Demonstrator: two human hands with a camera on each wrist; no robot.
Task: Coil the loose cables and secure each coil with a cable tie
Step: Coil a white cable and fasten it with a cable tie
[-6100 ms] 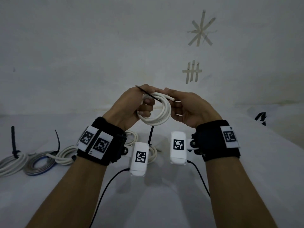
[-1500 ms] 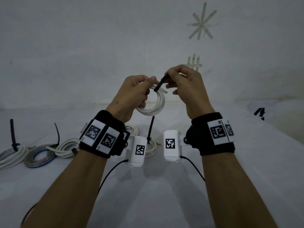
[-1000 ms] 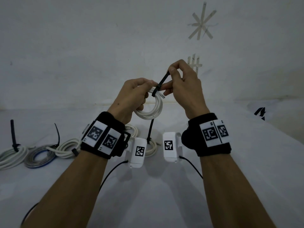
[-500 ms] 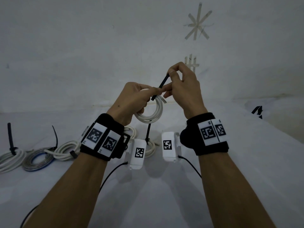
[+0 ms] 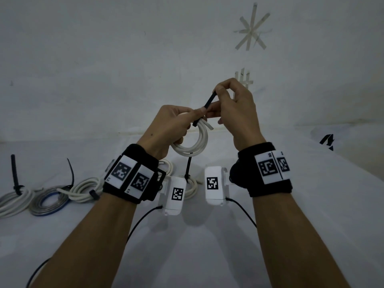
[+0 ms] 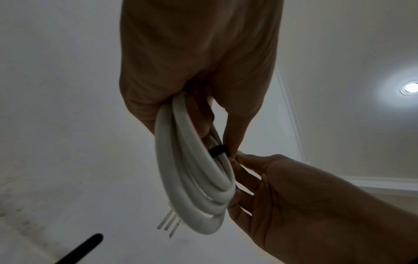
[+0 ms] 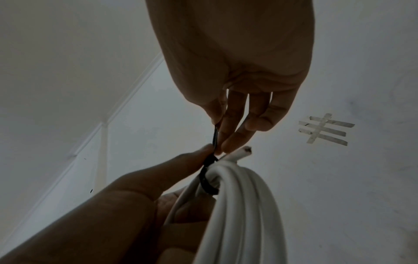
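Left hand (image 5: 166, 129): grips the white coil (image 5: 197, 142) mid-frame.
Right hand (image 5: 234, 109): pinches the cable tie (image 7: 209, 176) tail.
Risk: tail slipping free, loops springing apart.

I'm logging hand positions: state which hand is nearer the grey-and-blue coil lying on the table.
Left. The left hand, holding the white coil, is raised above the table on the grey-and-blue coil's side; the right hand, pinching the cable tie, is farther right.

Dim and grey all over; bright ceiling lamp (image 6: 410, 87) glaring at right edge; hands dark, edges bent.
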